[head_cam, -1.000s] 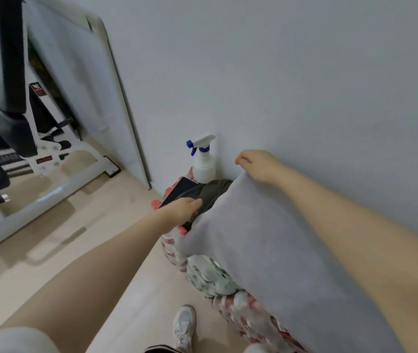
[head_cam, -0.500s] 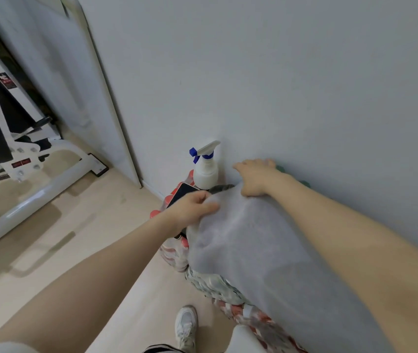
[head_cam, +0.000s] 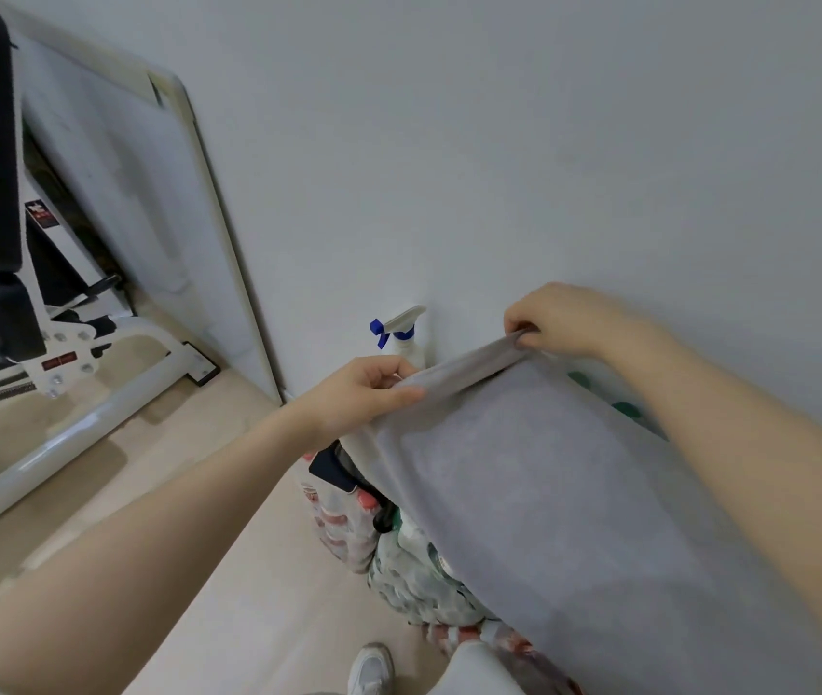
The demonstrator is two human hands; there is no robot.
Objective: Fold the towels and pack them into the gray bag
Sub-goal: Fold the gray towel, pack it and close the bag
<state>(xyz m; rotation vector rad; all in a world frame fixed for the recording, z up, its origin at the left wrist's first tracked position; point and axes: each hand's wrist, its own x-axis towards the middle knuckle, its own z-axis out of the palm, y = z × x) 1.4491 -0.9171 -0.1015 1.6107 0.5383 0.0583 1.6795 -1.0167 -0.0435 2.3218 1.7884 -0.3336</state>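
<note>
Pale wood floor point(head_cam: 98, 494) meets a white wall point(head_cam: 499, 143). Left hand point(head_cam: 354, 393) and right hand point(head_cam: 559, 318) each pinch the gray towel's point(head_cam: 549, 494) far edge, draped over shrink-wrapped bottle packs point(head_cam: 349, 529); spray bottle point(head_cam: 401, 333) behind, exercise machine point(head_cam: 23, 313) left.

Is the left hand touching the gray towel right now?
Touching. The head view shows the left hand pinching the gray towel at its top edge, thumb lying over the fabric.

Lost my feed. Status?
Both hands, left and right, pinch gray towel top edge. Towel unfolded. Spray bottle behind it.
</note>
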